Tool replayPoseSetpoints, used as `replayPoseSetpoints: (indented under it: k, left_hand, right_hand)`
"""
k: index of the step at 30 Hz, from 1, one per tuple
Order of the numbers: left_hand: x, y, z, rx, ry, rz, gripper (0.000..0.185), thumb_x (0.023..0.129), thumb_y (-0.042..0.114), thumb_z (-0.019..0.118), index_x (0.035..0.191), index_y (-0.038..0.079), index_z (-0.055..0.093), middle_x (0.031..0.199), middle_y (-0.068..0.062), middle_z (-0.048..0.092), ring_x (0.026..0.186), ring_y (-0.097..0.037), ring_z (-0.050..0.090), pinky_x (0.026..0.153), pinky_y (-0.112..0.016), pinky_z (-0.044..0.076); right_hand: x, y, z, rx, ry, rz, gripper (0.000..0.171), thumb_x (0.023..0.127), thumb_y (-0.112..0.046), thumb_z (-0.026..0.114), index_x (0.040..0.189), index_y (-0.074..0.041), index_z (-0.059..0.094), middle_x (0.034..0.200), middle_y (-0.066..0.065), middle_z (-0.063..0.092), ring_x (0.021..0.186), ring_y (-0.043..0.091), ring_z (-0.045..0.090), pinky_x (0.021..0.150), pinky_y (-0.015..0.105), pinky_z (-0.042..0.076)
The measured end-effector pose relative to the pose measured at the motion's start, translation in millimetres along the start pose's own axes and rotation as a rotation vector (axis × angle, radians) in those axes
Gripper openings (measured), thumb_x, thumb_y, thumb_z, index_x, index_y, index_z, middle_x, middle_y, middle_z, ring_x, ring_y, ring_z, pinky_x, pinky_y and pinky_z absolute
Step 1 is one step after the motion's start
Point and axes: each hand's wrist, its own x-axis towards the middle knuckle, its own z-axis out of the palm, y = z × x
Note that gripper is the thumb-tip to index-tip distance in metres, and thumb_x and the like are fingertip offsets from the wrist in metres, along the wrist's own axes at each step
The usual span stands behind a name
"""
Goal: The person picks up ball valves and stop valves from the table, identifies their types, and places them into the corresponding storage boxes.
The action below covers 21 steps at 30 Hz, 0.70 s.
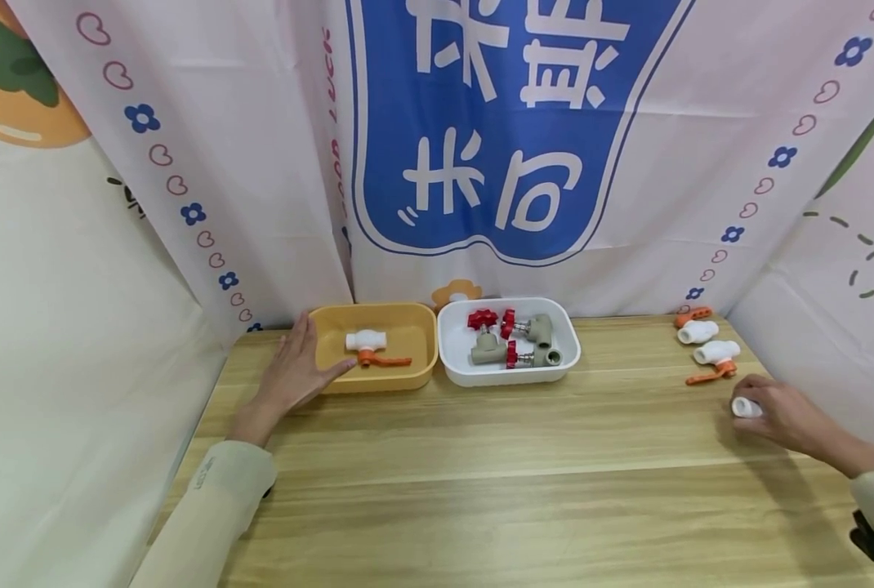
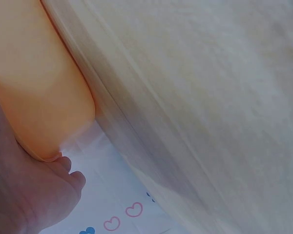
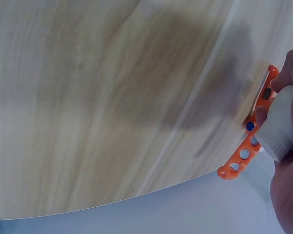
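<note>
My left hand (image 1: 297, 371) rests against the left end of a yellow tray (image 1: 424, 371), its fingers along the rim and its thumb stretched over the front edge. One white ball valve with an orange lever (image 1: 366, 341) lies inside that tray. Over at the right side of the table, my right hand (image 1: 778, 415) grips another white ball valve (image 3: 278, 124); its open pipe end (image 1: 744, 407) faces left in the head view. Two more white valves with orange levers, a nearer one (image 1: 716, 353) and a farther one (image 1: 697, 331), lie just beyond that hand.
A white tray (image 1: 499, 378) stands against the yellow one's right side. It contains three grey-green valves with red knobs (image 1: 488, 349). A printed cloth (image 1: 290, 204) hangs along the back of the wooden table (image 1: 481, 482), with white cloth at both sides.
</note>
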Motion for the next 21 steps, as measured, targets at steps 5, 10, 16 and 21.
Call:
replayPoseSetpoints:
  k: [5,10,16,21]
  left_hand:
    - [0.5,0.7,-0.2,-0.004,-0.006,0.0,0.124,0.096,0.083,0.044,0.163,-0.01,-0.005,0.175,-0.023,-0.014,0.163,-0.042,-0.003,0.131,-0.061,0.005]
    - [-1.2,1.4,-2.1,0.001,0.0,0.002,0.124,0.097,0.082,0.044,0.164,-0.01,-0.004,0.175,-0.023,-0.014,0.163,-0.042,-0.002,0.131,-0.061,0.006]
    - [-0.8,1.5,-2.5,-0.007,-0.004,0.006,0.124,0.097,0.082,0.045,0.163,-0.01,-0.005,0.175,-0.023,-0.016,0.163,-0.044,-0.002,0.131,-0.062,0.004]
    - [0.6,1.5,-0.9,-0.012,-0.011,-0.005,0.125,0.096,0.084,0.044,0.164,-0.009,-0.006,0.175,-0.023,-0.016,0.163,-0.043,-0.003,0.131,-0.061,0.002]
  right_hand:
    - [7.6,-4.2,-2.5,-0.006,-0.002,-0.016,0.032,0.059,-0.009,0.097,0.079,-0.019,0.073,0.087,-0.006,0.066,0.074,-0.006,0.052,0.056,0.025,0.05]
    - [17.2,-8.2,-4.1,-0.005,0.01,-0.05,0.034,0.056,-0.01,0.096,0.081,-0.016,0.073,0.087,-0.004,0.067,0.073,-0.002,0.054,0.056,0.028,0.05]
    - [28.5,-16.6,-6.4,-0.007,0.038,-0.1,0.036,0.054,-0.011,0.096,0.082,-0.018,0.074,0.088,-0.004,0.068,0.073,-0.001,0.057,0.057,0.026,0.049]
    - [37.4,-29.7,-8.4,0.018,0.038,-0.103,0.039,0.055,-0.011,0.094,0.088,-0.013,0.074,0.09,-0.003,0.07,0.074,-0.002,0.056,0.058,0.027,0.049]
